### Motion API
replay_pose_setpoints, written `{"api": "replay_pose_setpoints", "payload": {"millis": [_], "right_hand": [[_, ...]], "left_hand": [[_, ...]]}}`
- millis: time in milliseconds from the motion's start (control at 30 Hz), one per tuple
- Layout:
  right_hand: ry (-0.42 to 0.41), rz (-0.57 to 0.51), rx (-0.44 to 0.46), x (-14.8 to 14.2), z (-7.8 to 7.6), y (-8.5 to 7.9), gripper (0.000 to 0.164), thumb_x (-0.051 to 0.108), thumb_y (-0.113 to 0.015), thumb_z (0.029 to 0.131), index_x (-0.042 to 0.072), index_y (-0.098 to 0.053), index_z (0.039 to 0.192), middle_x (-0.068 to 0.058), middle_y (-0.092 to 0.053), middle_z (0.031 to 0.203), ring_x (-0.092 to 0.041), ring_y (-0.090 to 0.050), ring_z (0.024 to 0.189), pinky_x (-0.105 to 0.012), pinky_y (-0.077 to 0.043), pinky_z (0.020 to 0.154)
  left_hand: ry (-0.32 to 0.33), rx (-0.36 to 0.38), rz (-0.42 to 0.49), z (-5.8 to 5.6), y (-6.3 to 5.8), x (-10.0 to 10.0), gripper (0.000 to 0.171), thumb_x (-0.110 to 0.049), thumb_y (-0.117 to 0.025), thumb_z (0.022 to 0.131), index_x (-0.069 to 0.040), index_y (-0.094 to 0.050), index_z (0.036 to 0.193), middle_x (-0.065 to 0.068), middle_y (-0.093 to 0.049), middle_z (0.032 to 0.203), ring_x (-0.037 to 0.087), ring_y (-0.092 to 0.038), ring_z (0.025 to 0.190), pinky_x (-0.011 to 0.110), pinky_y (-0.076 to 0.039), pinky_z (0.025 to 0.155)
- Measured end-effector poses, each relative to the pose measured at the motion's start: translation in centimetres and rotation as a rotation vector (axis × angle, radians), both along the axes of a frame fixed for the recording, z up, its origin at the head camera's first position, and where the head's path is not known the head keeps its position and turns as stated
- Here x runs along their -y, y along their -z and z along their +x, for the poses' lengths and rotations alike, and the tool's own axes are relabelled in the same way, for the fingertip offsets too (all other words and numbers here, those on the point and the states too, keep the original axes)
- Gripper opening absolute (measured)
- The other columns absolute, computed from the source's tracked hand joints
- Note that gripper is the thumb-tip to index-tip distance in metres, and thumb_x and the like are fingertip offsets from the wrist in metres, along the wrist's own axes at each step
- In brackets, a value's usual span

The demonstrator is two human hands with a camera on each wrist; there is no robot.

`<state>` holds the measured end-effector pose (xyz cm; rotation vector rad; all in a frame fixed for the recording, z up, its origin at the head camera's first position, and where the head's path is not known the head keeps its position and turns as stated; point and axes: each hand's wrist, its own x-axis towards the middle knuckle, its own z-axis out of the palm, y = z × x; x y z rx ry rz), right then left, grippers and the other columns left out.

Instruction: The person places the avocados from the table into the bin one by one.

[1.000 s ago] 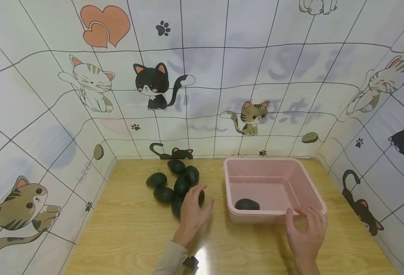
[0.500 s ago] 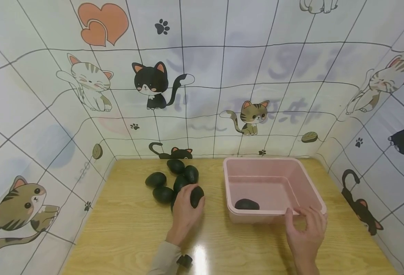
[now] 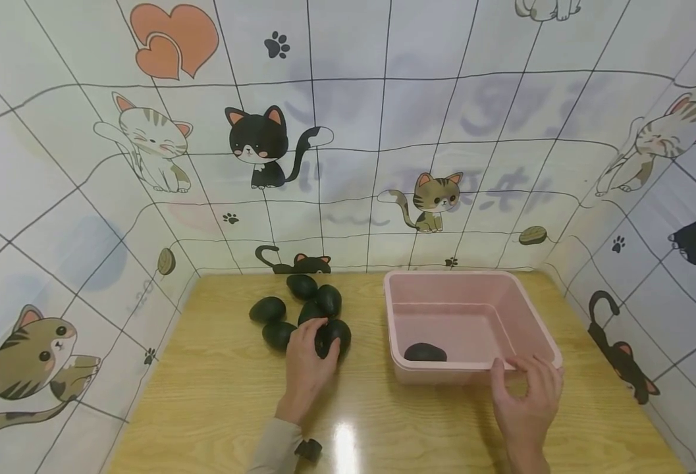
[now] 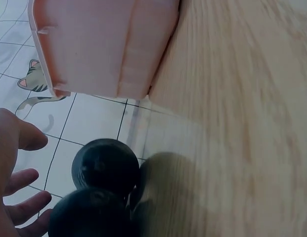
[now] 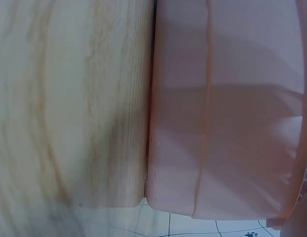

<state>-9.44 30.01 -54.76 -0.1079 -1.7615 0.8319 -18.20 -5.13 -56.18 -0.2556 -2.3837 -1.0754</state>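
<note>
My left hand point(image 3: 309, 365) is over the near side of a cluster of dark green avocados point(image 3: 267, 309), its thumb and fingers spread around the nearest ones. In the left wrist view a gap shows between its fingers point(image 4: 29, 177) and two avocados point(image 4: 105, 165). My right hand point(image 3: 527, 401) holds the front rim of a pink plastic bin point(image 3: 448, 374) near its right corner. One avocado point(image 3: 425, 352) lies inside the bin at the front left, its lower part hidden by the rim. The right wrist view shows mostly the bin's outer wall point(image 5: 227, 123).
The wooden table point(image 3: 235, 408) ends at the back against a sheet point(image 3: 353, 145) printed with cats and a tile grid. The same sheet rises at both sides. A bare stretch of wood lies between the avocados and the bin.
My left hand has shifted left across the nearest avocados, uncovering the rightmost one. My right hand and the bin have stayed in place.
</note>
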Motion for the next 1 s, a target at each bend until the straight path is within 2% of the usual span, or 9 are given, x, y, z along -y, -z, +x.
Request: {"api": "replay_pose_setpoints", "payload": {"millis": [133, 333, 667, 833, 933, 1000], "right_hand": [[0.005, -0.002, 0.009, 0.0, 0.1, -0.1, 0.024, 0.013, -0.079, 0.083, -0.009, -0.073, 0.089, -0.027, -0.069, 0.089, 0.002, -0.054, 0.122, -0.060, -0.027, 0.124], [0.010, -0.001, 0.003, -0.1, 0.1, -0.2, 0.023, 0.013, -0.079, 0.083, -0.009, -0.074, 0.088, -0.027, -0.070, 0.088, 0.001, -0.056, 0.121, -0.058, -0.030, 0.122], [0.009, 0.003, 0.018, -0.2, 0.2, -0.1, 0.024, 0.014, -0.079, 0.083, -0.009, -0.074, 0.089, -0.027, -0.070, 0.089, -0.004, -0.056, 0.121, -0.059, -0.028, 0.124], [0.005, 0.013, 0.020, -0.2, 0.2, -0.2, 0.025, 0.014, -0.078, 0.083, -0.009, -0.073, 0.089, -0.026, -0.070, 0.089, -0.023, -0.061, 0.113, -0.048, -0.031, 0.123], [-0.001, 0.020, 0.021, -0.2, 0.2, -0.2, 0.024, 0.014, -0.078, 0.083, -0.009, -0.073, 0.089, -0.026, -0.070, 0.089, -0.038, -0.060, 0.108, -0.042, -0.031, 0.122], [-0.003, 0.026, 0.019, -0.2, 0.1, -0.2, 0.024, 0.013, -0.078, 0.083, -0.009, -0.073, 0.089, -0.026, -0.071, 0.089, -0.042, -0.059, 0.107, -0.040, -0.031, 0.122]], "left_hand": [[-0.015, 0.000, -0.005, 0.0, 0.3, 0.7, 0.044, -0.021, -0.083, 0.088, -0.005, -0.072, 0.127, 0.016, -0.070, 0.130, 0.042, -0.064, 0.117, 0.057, -0.053, 0.099], [-0.036, 0.050, -0.026, 0.0, 0.7, 1.4, 0.044, -0.024, -0.083, 0.090, -0.007, -0.072, 0.129, 0.014, -0.069, 0.131, 0.040, -0.063, 0.120, 0.056, -0.054, 0.101], [-0.015, 0.081, -0.056, 0.4, 0.9, 1.7, 0.044, -0.024, -0.081, 0.090, -0.007, -0.071, 0.129, 0.016, -0.068, 0.132, 0.042, -0.062, 0.122, 0.057, -0.054, 0.102], [-0.013, 0.110, -0.055, 0.5, 1.1, 2.2, 0.046, -0.025, -0.081, 0.090, -0.007, -0.070, 0.132, 0.017, -0.067, 0.134, 0.041, -0.061, 0.126, 0.056, -0.054, 0.104], [-0.009, 0.125, -0.058, 0.7, 1.1, 2.5, 0.048, -0.025, -0.082, 0.090, -0.007, -0.069, 0.133, 0.017, -0.066, 0.135, 0.042, -0.060, 0.127, 0.057, -0.053, 0.105], [-0.006, 0.131, -0.063, 0.8, 1.1, 2.7, 0.048, -0.024, -0.082, 0.090, -0.006, -0.069, 0.133, 0.018, -0.065, 0.135, 0.043, -0.059, 0.128, 0.058, -0.053, 0.105]]}}
